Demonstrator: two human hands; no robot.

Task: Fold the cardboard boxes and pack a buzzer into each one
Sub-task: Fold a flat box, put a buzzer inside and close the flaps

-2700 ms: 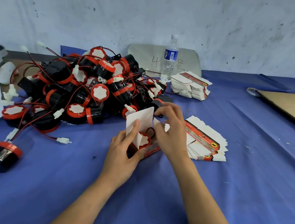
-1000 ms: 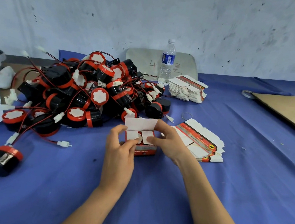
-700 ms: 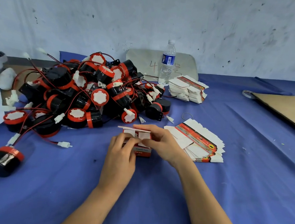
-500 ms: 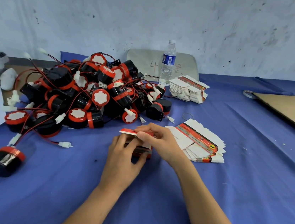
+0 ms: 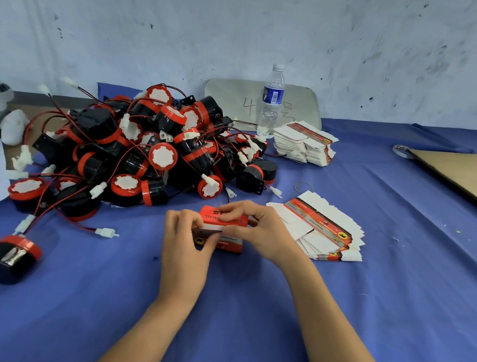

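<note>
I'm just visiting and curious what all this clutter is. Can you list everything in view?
Box: one, red and white, between the hands.
Buzzers: a big pile, black and red, left of the box; one apart, near left.
Bottle: one, clear, at the back.
Flat boxes: two stacks, white and red, right of the box and by the bottle.
Cardboard: one sheet, brown, far right.
Cloth: one, blue, under everything.
Left hand: grips the box's left end.
Right hand: pinches the lid.

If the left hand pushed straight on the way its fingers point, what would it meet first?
The red box, which the left hand grips at its front; past that, probably the near edge of the buzzer pile, though depth is hard to judge.
</note>
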